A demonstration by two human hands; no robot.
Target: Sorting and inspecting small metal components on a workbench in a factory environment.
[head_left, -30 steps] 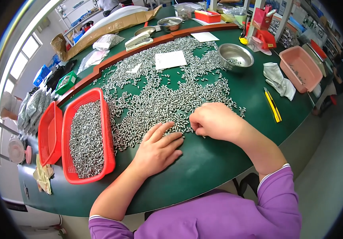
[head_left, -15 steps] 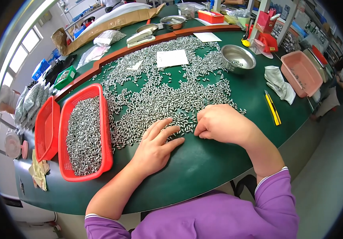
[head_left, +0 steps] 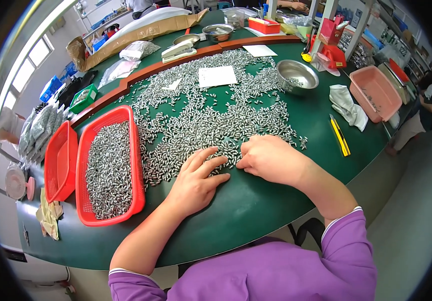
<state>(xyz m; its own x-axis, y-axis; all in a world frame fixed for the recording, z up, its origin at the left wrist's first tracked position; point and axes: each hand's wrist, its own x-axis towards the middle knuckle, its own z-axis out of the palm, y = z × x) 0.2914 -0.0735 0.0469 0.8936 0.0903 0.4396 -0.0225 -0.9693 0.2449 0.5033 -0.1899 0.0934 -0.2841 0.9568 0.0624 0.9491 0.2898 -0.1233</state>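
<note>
A wide, thin layer of small silvery, capsule-shaped metal pieces (head_left: pixel 216 123) covers much of the green table. At its near edge my left hand (head_left: pixel 196 181) rests with fingers spread, the tips among the pieces. Just right of it, my right hand (head_left: pixel 271 158) has its fingers curled together, thumb side low against the edge of the layer. Whatever the right fingers pinch, if anything, is hidden. Left of my hands stands a red plastic basket (head_left: pixel 138 173) holding a heap of the same pieces. A white paper (head_left: pixel 218 77) lies on the layer farther back.
Behind the basket is a smaller red basket (head_left: pixel 60 168). A brown raised strip (head_left: pixel 170 60) borders the layer at the back. To the right are a metal bowl (head_left: pixel 297 86), a white glove (head_left: pixel 345 104), a yellow cutter knife (head_left: pixel 340 136) and a pink tub (head_left: pixel 376 90).
My right hand has shifted slightly left, closer to my left hand, its fingers still curled. The left hand stays nearly in place. The view has shifted a little.
</note>
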